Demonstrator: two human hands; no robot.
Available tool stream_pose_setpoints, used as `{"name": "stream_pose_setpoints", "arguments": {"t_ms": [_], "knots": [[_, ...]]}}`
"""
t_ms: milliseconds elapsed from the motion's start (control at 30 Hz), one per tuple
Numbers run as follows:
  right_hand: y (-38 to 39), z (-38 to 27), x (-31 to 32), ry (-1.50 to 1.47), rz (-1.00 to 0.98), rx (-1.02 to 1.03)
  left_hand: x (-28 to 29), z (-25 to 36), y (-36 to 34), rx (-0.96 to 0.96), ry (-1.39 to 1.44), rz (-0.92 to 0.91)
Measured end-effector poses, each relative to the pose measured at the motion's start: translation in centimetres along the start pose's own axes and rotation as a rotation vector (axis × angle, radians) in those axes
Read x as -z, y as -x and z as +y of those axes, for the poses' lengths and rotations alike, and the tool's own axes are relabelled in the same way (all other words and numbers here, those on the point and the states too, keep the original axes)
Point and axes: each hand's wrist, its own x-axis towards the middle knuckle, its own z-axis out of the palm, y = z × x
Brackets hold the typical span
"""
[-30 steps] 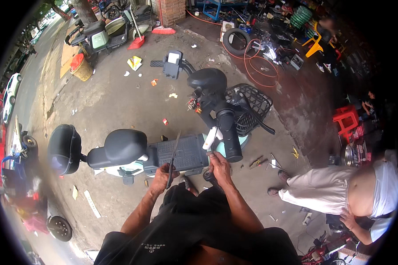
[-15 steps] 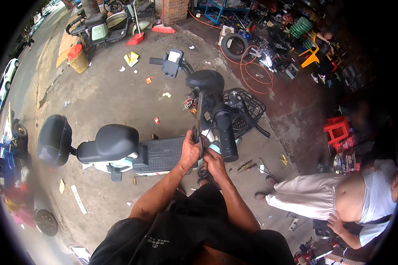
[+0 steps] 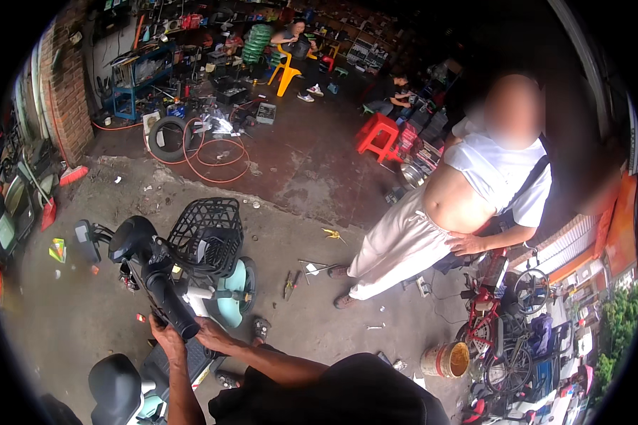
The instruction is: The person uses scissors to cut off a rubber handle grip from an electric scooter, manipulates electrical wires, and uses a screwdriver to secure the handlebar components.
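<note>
An electric scooter stands below me, its black handlebar grip (image 3: 171, 303) over my hands. My left hand (image 3: 167, 338) is closed around the lower edge of a long dark panel on the steering column, below the grip. My right hand (image 3: 213, 336) reaches in from the other side, beside the column. Its fingertips are hidden behind the grip and panel. The scooter's black wire basket (image 3: 207, 237) and teal front fender (image 3: 232, 297) lie ahead of my right hand. The black seat (image 3: 116, 388) is at lower left.
A person in light trousers (image 3: 397, 248) stands at right. Pliers (image 3: 288, 285) and other hand tools lie on the ground. Farther off are a tyre (image 3: 167, 138), an orange hose (image 3: 223, 178), a red stool (image 3: 379, 136) and a yellow chair (image 3: 285, 73). A bucket (image 3: 443, 360) stands lower right.
My view has swung to the right, so the scooter now appears farther left and lower. Both hands stay at the steering column. The standing person's upper body has come into view.
</note>
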Motion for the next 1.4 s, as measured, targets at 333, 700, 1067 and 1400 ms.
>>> {"name": "stream_pose_setpoints", "arguments": {"t_ms": [333,700,1067,1400], "knots": [[1.4,-9.4,0.2,0.23,0.115,-0.248,-2.6,3.6,-0.7,-0.032,-0.08,0.005],[0.1,-7.3,0.4,-0.032,0.097,-0.339,-2.1,2.7,-1.5,0.262,0.2,0.114],[-0.8,-8.4,0.2,-0.001,0.159,-0.397,-2.9,3.3,-1.8,0.272,0.192,0.111],[-3.4,-11.6,-0.7,-0.16,0.231,-0.517,-3.3,3.1,-1.4,0.353,0.284,0.08]]}}
